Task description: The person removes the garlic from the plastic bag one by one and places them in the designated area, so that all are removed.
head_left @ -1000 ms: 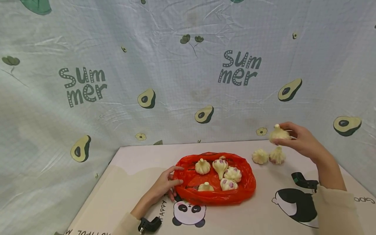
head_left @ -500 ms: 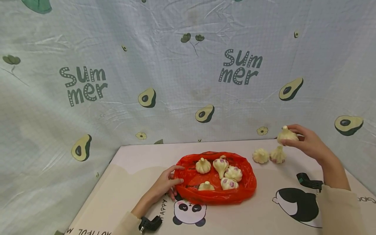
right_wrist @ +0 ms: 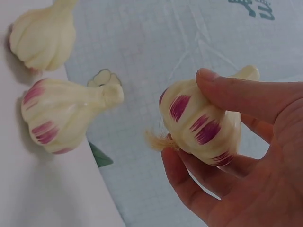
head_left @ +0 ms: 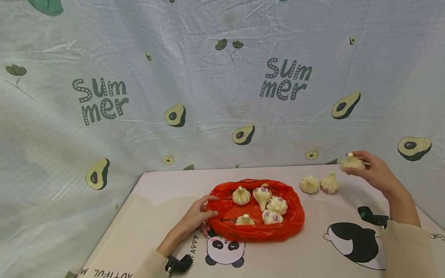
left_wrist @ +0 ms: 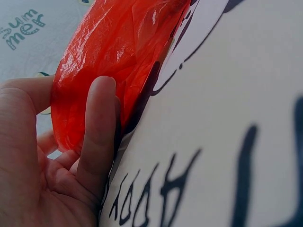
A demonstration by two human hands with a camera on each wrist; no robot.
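Observation:
At the table's far right, my right hand (head_left: 377, 173) holds a garlic bulb (head_left: 352, 163) above the surface. The right wrist view shows thumb and fingers round this bulb (right_wrist: 199, 125), purple-streaked with a tuft of roots. Two more bulbs stand just left of that hand: a pale one (head_left: 309, 184) and one with a tall stem (head_left: 329, 183). My left hand (head_left: 194, 216) grips the left rim of a red plastic bag (head_left: 257, 233), rolled open like a bowl. Several garlic bulbs (head_left: 241, 195) lie inside the bag. Some left fingers are behind the plastic in the left wrist view (left_wrist: 109, 42).
The white table (head_left: 167, 181) bears printed drawings, including a panda (head_left: 225, 251) in front of the bag. A pale cloth wall with avocado prints (head_left: 208, 77) closes off the back and sides.
My right hand has moved right, and slightly down, with the garlic bulb, away from above the two standing bulbs. The left hand and the bag have stayed in place.

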